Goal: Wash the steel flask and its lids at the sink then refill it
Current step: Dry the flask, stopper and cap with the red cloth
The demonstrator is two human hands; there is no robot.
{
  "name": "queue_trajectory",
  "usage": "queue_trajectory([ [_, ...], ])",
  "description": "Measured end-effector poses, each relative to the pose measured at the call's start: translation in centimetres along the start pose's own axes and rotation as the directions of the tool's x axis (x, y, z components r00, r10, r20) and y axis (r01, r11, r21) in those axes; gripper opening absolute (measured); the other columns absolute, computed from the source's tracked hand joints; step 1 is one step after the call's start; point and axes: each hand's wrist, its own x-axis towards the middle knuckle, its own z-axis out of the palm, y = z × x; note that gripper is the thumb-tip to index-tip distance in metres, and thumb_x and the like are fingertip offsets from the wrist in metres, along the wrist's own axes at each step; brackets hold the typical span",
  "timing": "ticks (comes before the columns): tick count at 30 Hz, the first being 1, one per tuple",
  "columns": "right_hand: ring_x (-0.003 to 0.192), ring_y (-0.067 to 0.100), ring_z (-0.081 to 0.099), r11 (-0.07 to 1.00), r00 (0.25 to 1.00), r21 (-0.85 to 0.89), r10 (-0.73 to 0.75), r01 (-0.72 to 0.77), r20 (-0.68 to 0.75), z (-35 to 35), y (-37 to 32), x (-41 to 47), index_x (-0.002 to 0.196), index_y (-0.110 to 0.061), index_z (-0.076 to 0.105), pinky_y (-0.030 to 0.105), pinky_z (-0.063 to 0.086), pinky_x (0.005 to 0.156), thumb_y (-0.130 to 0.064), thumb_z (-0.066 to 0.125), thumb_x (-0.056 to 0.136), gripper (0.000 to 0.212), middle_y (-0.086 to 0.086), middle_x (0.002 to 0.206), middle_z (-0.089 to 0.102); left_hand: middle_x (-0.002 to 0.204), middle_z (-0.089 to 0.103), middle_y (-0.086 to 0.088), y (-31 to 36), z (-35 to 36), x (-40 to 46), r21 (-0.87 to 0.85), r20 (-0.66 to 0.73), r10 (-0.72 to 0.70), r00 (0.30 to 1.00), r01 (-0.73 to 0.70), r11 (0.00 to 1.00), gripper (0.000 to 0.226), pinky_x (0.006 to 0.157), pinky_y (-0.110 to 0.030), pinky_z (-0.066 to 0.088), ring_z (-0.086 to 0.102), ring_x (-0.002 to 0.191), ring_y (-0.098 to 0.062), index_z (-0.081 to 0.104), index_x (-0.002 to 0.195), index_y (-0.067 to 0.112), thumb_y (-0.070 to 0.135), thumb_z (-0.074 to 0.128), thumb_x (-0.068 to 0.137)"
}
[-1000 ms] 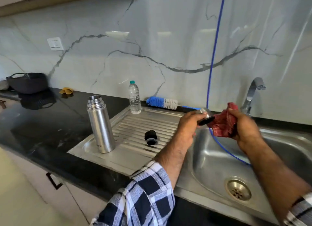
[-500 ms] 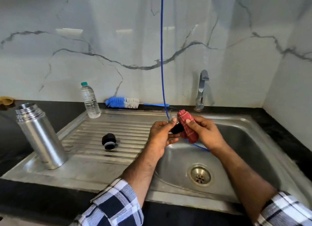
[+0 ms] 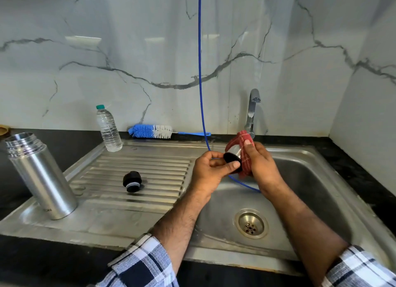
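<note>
The open steel flask (image 3: 40,177) stands upright on the left of the drainboard (image 3: 150,164). A black inner stopper (image 3: 132,181) lies on the drainboard's ribs. Over the left edge of the sink basin (image 3: 310,190), my left hand (image 3: 211,173) grips the steel outer lid (image 3: 233,157) by its black rim. My right hand (image 3: 260,164) holds a red checked cloth (image 3: 244,149) wrapped round the lid's steel side, with the thumb pressing on top.
A clear plastic water bottle (image 3: 108,129) stands at the drainboard's back. A blue and white bottle brush (image 3: 154,131) lies along the wall. The tap (image 3: 252,111) rises behind my hands. A blue tube (image 3: 200,61) hangs down into the basin. Drain (image 3: 251,223) below.
The view has swung right and centred on the sink. My hands have turned the lid, so its black rim now faces me and the cloth covers more of its steel side.
</note>
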Motion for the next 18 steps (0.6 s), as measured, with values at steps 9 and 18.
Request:
queue_trajectory([
  [9, 0.070, 0.026, 0.076, 0.976, 0.994, -0.187, -0.103, 0.109, 0.043, 2.0, 0.9, -1.0, 0.109, -0.027, 0.066, 0.049, 0.064, 0.056, -0.046, 0.054, 0.108, 0.023, 0.007, 0.090, 0.075, 0.089, 0.082, 0.002, 0.7, 0.1, 0.0, 0.281, -0.075, 0.040, 0.996, -0.018, 0.959, 0.025, 0.078, -0.048, 0.067, 0.080, 0.085, -0.025, 0.082, 0.109, 0.035, 0.035, 0.067, 0.089],
  [18, 0.086, 0.029, 0.077, 0.984, 0.995, -0.175, -0.003, -0.016, -0.105, 0.5, 1.9, 0.4, 0.111, -0.030, 0.069, 0.048, 0.066, 0.061, -0.057, 0.053, 0.105, 0.032, 0.005, 0.101, 0.076, 0.095, 0.081, -0.005, 0.3, 0.2, -0.6, 0.394, 0.085, 0.040, 0.996, -0.071, 0.916, 0.040, 0.083, -0.049, 0.067, 0.080, 0.089, -0.025, 0.078, 0.101, 0.018, 0.056, 0.076, 0.090],
])
